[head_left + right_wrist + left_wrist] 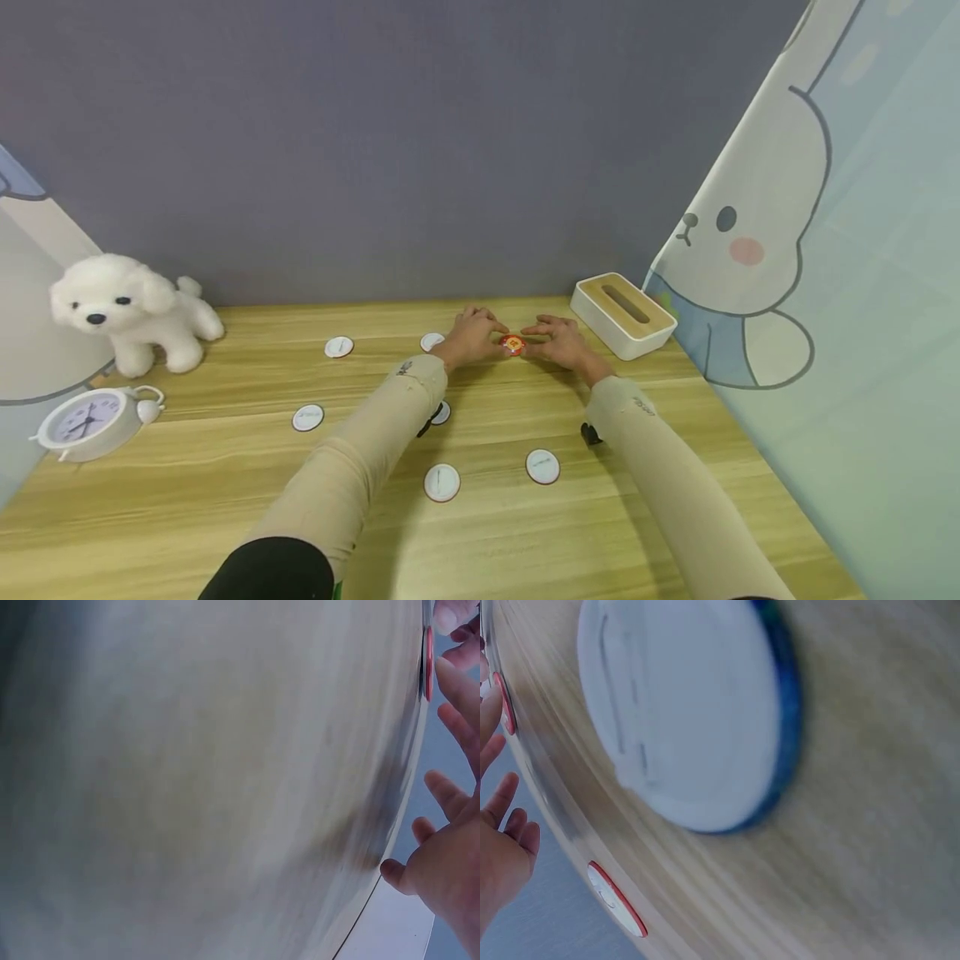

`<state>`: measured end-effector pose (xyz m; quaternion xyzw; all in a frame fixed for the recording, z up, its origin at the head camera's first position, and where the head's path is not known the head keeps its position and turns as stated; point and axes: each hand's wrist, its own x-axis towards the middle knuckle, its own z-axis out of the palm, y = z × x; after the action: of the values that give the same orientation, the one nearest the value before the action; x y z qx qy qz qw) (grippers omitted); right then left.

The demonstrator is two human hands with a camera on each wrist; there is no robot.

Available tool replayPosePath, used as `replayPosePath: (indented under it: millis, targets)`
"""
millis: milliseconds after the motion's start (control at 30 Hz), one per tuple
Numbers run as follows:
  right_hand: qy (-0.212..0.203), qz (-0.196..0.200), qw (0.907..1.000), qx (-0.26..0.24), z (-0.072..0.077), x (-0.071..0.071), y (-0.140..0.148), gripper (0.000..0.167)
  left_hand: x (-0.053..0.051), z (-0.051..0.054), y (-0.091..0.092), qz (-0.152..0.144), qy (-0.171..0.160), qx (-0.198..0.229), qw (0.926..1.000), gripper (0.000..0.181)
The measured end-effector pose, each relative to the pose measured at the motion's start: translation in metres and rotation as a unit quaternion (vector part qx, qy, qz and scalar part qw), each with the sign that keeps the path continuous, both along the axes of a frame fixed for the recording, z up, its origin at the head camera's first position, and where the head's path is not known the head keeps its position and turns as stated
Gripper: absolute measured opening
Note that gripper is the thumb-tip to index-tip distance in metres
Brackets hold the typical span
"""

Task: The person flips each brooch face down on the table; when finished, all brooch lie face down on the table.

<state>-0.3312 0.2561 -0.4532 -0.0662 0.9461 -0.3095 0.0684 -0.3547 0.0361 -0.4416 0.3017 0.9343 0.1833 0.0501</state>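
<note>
A round red badge with a gold design (513, 345) lies face up on the wooden table, between my two hands. My left hand (474, 337) is at its left edge, thumb and forefinger reaching toward it. From the other side my right hand (558, 342) reaches in with its fingers spread, thumb and forefinger by the right edge. In the right wrist view the red badge (428, 664) appears edge-on beside the fingertips; firm contact is hard to tell. Beneath my left wrist a blue-rimmed pin badge (682, 705) lies white back up.
Several more pin badges lie white back up, among them one at front centre (442, 482), one right of it (543, 467) and one at left (307, 417). A tissue box (624, 317) stands at back right. A plush dog (138, 312) and alarm clock (93, 423) stand at left.
</note>
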Motion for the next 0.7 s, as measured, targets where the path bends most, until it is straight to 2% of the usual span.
replayPosePath:
  millis: [200,367,700]
  targets:
    - [0.01,0.022,0.9997,0.006,0.0001,-0.0014,-0.0037,0.05,-0.0021,-0.0039,0.0009,0.002,0.016,-0.015,0.9998,0.05]
    - [0.01,0.024,0.9996,0.014,-0.0008,-0.0033,-0.0046,0.051,-0.0046,-0.0083,0.0028,0.0,0.02,-0.021,0.9996,0.05]
    - [0.005,0.027,0.9995,0.016,0.0028,-0.0063,-0.0062,0.051,-0.0076,-0.009,0.0042,0.002,0.006,-0.014,0.9999,0.049]
